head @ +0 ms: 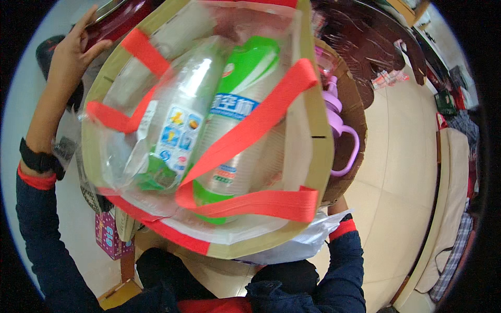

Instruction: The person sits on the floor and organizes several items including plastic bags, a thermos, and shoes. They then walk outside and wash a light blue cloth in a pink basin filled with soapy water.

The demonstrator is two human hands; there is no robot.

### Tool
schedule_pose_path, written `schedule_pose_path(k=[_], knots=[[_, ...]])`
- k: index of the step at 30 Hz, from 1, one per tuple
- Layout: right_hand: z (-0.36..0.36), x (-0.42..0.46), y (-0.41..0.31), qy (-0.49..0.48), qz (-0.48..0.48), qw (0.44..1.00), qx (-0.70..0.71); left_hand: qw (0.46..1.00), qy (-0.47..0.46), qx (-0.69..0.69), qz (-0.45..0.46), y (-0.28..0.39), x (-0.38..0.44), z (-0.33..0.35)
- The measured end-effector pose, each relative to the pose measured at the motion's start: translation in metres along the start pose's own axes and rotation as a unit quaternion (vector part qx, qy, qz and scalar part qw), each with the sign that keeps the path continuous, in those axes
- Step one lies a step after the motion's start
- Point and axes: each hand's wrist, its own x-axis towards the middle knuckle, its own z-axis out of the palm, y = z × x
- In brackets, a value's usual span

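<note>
A large bag [319,164] with a tan rim and red webbing handles [250,133] fills the middle of the view, its mouth towards me. Inside lie clear plastic-wrapped packs of disposable cups [250,74] with green and blue printing. Brown cardboard [358,117] shows behind its right side, with a purple handled cup [332,121] against it. At the upper left, my left hand [72,53] has thumb and forefinger apart beside a glossy dark red object [121,19]. Only the wrist end of my right hand [339,206] shows under the cardboard; its fingers are hidden.
White plastic sheeting [297,244] hangs below the bag. A spotted purple box [111,234] and shoes [94,195] stand along the left wall. A dark glossy wooden surface [356,43] is at the back right, and a cushioned bench [446,203] lines the right.
</note>
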Motion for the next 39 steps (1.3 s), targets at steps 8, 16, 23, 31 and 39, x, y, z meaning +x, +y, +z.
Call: schedule_pose_path(k=[8,16,23,31,39], knots=[[0.027,0.074,0.002,-0.081,0.005,0.997,0.016,0.995,-0.039,-0.079,-0.045,0.005,-0.005,-0.004],[0.048,0.119,-0.001,-0.138,0.008,0.990,0.032,0.992,-0.065,-0.071,-0.078,0.004,-0.008,-0.009],[0.043,0.102,0.004,-0.160,0.006,0.987,0.034,0.988,-0.100,-0.084,-0.082,0.012,-0.006,-0.011],[0.027,0.088,-0.011,-0.161,-0.021,0.987,-0.009,0.990,-0.112,-0.046,-0.071,0.048,0.000,-0.046],[0.009,-0.023,-0.108,0.108,-0.105,0.981,-0.124,0.991,0.007,-0.076,-0.111,0.047,-0.073,-0.137]])
